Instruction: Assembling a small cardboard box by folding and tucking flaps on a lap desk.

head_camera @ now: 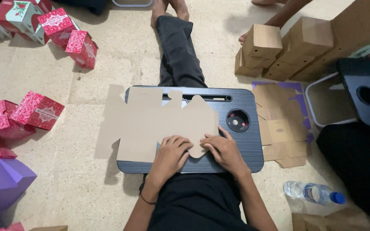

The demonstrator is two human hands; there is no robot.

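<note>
While flat on lap tray [249,154], cardboard blank [159,122] lies under fingers [180,143].

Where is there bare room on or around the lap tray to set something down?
Free: floor between the cardboard blank and red boxes; floor near the water bottle. On the tray, only the right strip. Crowded: both hands, left and right, flat cardboard pile.

Red patterned boxes [39,110] on the floor [82,188] well left of the left hand [171,153], more [43,25] far up-left; purple folded boxes [1,182] lower left. Brown boxes [279,51] stacked beyond the right hand [224,150], flat card blanks [281,128] just right, water bottle [313,192] lying below right.
</note>
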